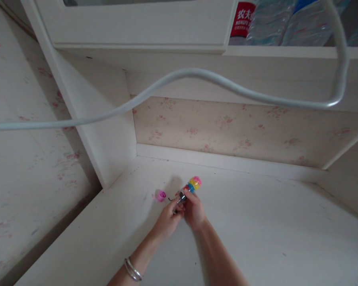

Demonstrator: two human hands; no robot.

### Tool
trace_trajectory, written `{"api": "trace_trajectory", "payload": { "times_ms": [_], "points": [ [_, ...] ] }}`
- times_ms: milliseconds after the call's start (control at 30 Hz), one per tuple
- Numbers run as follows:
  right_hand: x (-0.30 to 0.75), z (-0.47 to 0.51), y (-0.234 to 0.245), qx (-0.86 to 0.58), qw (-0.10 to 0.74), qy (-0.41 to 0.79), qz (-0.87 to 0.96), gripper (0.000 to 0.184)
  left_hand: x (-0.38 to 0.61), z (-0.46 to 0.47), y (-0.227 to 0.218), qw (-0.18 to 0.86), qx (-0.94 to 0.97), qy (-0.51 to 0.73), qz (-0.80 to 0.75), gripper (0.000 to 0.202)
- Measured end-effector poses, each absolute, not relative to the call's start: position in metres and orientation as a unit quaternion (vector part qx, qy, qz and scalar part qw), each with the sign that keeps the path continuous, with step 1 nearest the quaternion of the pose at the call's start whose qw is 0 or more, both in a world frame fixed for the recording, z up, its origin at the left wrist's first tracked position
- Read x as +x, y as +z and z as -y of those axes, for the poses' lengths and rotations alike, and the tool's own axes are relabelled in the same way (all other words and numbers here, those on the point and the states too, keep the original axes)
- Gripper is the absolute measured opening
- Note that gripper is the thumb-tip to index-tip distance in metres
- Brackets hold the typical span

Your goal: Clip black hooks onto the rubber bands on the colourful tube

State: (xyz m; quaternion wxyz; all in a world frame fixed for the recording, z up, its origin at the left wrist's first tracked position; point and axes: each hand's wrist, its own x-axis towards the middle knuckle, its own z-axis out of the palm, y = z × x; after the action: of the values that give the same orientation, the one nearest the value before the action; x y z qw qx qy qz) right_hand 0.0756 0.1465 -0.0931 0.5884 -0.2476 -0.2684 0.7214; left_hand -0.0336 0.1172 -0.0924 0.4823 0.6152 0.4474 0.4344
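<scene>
Close together above the white desktop [256, 222], both of my hands are closed on one small slim object. Its colourful upper part [194, 183] has pink, yellow, blue and red sections and looks shiny. A silver and black part [181, 197] shows lower down between the fingers. My left hand [167, 219], with silver bangles on the wrist, pinches the silver and black end. My right hand [194, 210] grips the object nearer its coloured end, thumb on top. Just left of the hands lies a small pink piece [160, 195], cup-like in shape. Fingers cover part of the held object.
A bent pale tube [193, 73] crosses the view above the desk. Over the desk is a white cabinet [137, 29], with wrapped water bottles [270, 22] on its right shelf. A side panel [104, 119] and floral wallpaper [24, 159] stand at left.
</scene>
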Motion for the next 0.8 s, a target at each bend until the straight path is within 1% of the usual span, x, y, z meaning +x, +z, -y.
{"api": "trace_trajectory", "payload": {
  "times_ms": [200, 400, 500, 567, 700, 800],
  "points": [
    [0.081, -0.148, -0.093, -0.252, 0.592, 0.723, 0.250, 0.028, -0.034, -0.116, -0.093, 0.528, 0.593, 0.429, -0.431, 0.053],
    [0.084, -0.149, -0.090, -0.267, 0.610, 0.701, 0.257, 0.028, -0.034, -0.113, -0.087, 0.532, 0.577, 0.427, -0.449, 0.049],
    [0.086, -0.151, -0.088, -0.283, 0.627, 0.682, 0.249, 0.028, -0.033, -0.111, -0.085, 0.531, 0.576, 0.431, -0.448, 0.050],
    [0.085, -0.151, -0.087, -0.282, 0.624, 0.683, 0.252, 0.028, -0.032, -0.109, -0.084, 0.546, 0.573, 0.424, -0.441, 0.057],
    [0.081, -0.148, -0.090, -0.276, 0.573, 0.721, 0.275, 0.027, -0.029, -0.107, -0.084, 0.607, 0.547, 0.380, -0.433, 0.081],
    [0.080, -0.145, -0.092, -0.283, 0.555, 0.725, 0.293, 0.027, -0.031, -0.107, -0.083, 0.635, 0.525, 0.373, -0.426, 0.084]
  ]
}}
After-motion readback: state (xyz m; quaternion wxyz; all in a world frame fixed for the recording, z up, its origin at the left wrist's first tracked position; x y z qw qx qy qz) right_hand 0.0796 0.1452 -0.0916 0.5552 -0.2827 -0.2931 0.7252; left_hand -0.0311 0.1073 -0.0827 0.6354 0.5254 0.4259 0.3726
